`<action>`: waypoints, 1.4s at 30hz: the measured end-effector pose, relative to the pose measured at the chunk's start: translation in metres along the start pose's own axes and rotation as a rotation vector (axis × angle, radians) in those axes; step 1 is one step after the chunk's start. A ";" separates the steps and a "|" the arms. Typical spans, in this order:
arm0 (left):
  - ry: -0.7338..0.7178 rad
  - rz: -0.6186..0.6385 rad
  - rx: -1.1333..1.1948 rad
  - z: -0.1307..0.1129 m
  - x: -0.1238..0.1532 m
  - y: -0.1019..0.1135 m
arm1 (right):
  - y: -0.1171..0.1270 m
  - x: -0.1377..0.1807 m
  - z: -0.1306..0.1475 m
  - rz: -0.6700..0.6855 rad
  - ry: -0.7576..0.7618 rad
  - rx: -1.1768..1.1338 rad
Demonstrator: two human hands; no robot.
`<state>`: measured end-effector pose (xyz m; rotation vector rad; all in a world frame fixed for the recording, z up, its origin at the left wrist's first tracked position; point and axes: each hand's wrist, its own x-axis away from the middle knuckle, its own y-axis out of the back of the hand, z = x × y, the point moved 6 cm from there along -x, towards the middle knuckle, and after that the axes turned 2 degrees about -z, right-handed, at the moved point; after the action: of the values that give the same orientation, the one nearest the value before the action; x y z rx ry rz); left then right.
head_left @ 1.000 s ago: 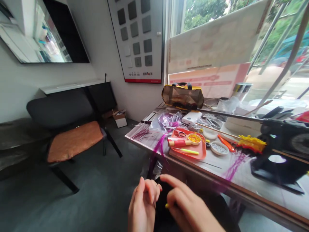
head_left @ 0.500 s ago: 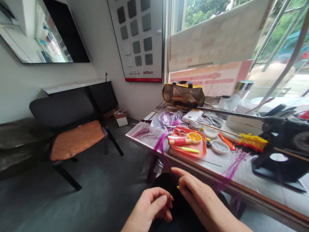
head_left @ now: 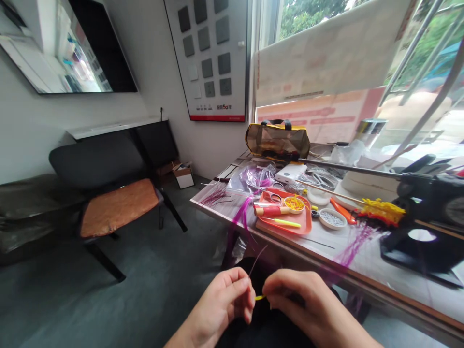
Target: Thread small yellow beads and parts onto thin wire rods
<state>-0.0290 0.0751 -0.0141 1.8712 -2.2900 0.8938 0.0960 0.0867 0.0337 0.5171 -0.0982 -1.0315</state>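
Low in the middle of the view, my left hand (head_left: pixel 224 304) and my right hand (head_left: pixel 308 304) meet, both with fingers pinched. Between them shows a small yellow band (head_left: pixel 259 297), and a thin purple strand (head_left: pixel 257 258) rises from the pinch. The strand belongs to a bunch of purple fibres (head_left: pixel 241 217) that hangs off the table's edge. Just beyond on the table lies an orange tray (head_left: pixel 304 224) with a yellow-green hook tool (head_left: pixel 284 222), a red spool and a small dish of yellow bands (head_left: pixel 294 204).
The table (head_left: pixel 362 278) along the window carries a yellow bag (head_left: pixel 277 140), a white box, a round dish of beads (head_left: pixel 331 219), a yellow tassel (head_left: pixel 384 211) and a black machine (head_left: pixel 427 227). A chair with an orange cushion (head_left: pixel 116 205) stands at left.
My hands have come together; the right hand dropped back toward the left, and the yellow band now sits between both pinches. The purple strand now stands up from my fingers.
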 end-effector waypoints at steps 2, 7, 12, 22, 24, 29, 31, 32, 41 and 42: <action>-0.006 -0.011 -0.042 -0.003 0.001 -0.002 | 0.001 -0.004 0.000 0.036 -0.047 -0.085; -0.036 -0.034 -0.160 -0.011 0.004 -0.004 | 0.000 -0.011 0.010 0.117 -0.094 -0.117; 0.004 -0.020 -0.194 -0.012 0.007 -0.007 | -0.006 -0.015 0.020 0.201 -0.084 -0.036; -0.044 -0.025 -0.197 -0.008 0.006 -0.008 | -0.008 -0.020 0.009 0.066 0.012 -0.013; -0.072 -0.052 -0.193 -0.009 0.006 -0.005 | -0.004 -0.017 0.006 0.002 -0.001 -0.007; -0.155 -0.094 -0.229 -0.011 0.007 -0.004 | -0.008 -0.006 -0.010 -0.106 -0.121 -0.153; -0.177 -0.090 -0.242 -0.012 0.008 -0.005 | -0.013 -0.005 -0.014 -0.102 -0.151 -0.253; -0.184 -0.085 -0.248 -0.011 0.008 -0.006 | -0.015 -0.005 -0.015 -0.103 -0.156 -0.282; -0.203 -0.060 -0.305 -0.012 0.011 -0.011 | -0.011 -0.005 -0.014 -0.081 -0.135 -0.238; -0.203 -0.059 -0.305 -0.012 0.011 -0.012 | -0.010 -0.005 -0.014 -0.087 -0.136 -0.233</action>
<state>-0.0251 0.0698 0.0050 1.9537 -2.3036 0.3344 0.0900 0.0914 0.0177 0.2404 -0.0752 -1.1462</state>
